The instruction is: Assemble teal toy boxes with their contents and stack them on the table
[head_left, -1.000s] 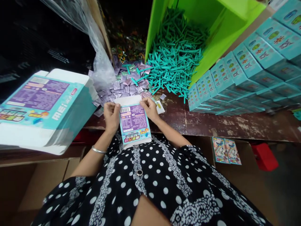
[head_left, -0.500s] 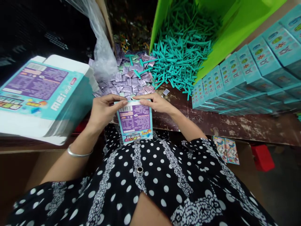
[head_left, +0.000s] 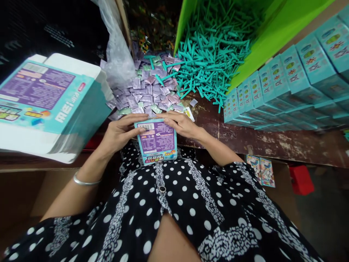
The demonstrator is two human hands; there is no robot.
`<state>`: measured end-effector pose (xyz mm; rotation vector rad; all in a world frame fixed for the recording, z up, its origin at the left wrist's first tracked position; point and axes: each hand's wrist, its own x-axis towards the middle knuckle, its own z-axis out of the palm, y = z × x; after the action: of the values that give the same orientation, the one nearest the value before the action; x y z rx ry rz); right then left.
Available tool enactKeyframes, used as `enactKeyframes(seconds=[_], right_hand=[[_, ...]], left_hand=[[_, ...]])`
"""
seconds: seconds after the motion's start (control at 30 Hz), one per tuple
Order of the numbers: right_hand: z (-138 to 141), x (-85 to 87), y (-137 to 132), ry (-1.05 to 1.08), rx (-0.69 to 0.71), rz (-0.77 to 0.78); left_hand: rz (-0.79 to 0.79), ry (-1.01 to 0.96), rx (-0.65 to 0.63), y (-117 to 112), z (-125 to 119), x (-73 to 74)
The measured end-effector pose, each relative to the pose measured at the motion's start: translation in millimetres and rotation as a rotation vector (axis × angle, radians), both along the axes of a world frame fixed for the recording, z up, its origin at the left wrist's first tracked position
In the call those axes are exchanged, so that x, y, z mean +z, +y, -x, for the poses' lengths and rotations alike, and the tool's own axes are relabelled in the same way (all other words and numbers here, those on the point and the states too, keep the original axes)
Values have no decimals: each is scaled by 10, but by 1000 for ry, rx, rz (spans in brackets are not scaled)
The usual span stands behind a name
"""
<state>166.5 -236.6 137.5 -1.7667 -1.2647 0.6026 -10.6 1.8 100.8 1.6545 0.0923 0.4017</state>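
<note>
A small teal-and-purple cardboard box stands against my front at the table edge, its printed panel with a barcode facing me. My left hand grips its upper left side, thumb on the panel near the barcode and fingers along the top edge. From the right, my right hand holds the upper right corner, with fingers across the top and thumb pressed on the panel. Just beyond my fingers lies a pile of small purple and green sachets. A white-and-yellow card shows beside my right hand.
Flattened teal boxes are stacked at left, beside a clear plastic bag. Teal plastic pieces spill from a lime-green container. Rows of filled-out teal boxes stand at right on the worn brown table.
Both hands have shifted slightly on the box, and my left thumb has moved lower on the panel. The white-and-yellow card has come into sight by my right hand.
</note>
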Motion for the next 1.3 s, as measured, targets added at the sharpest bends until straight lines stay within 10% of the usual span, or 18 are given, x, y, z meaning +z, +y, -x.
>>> enactKeyframes(seconds=[0.3, 0.47, 0.57, 0.7, 0.97, 1.3], right_hand=[[-145, -191, -190, 366, -291, -197], [-26, -429, -432, 577, -566, -279], [194, -558, -461, 646, -426, -135], [130, -578, -436, 635, -149, 15], [-1437, -427, -719, -303, -398, 343], [-1523, -678, -576, -665, -436, 554]], left_hand=[[-1, -371, 757, 93, -236, 180], [-387, -34, 429, 118, -37, 85], [-747, 3, 181, 122, 112, 90], [-679, 225, -116, 194, 105, 16], [-500, 633, -106, 370, -84, -86], [-272, 802, 10, 468, -56, -303]])
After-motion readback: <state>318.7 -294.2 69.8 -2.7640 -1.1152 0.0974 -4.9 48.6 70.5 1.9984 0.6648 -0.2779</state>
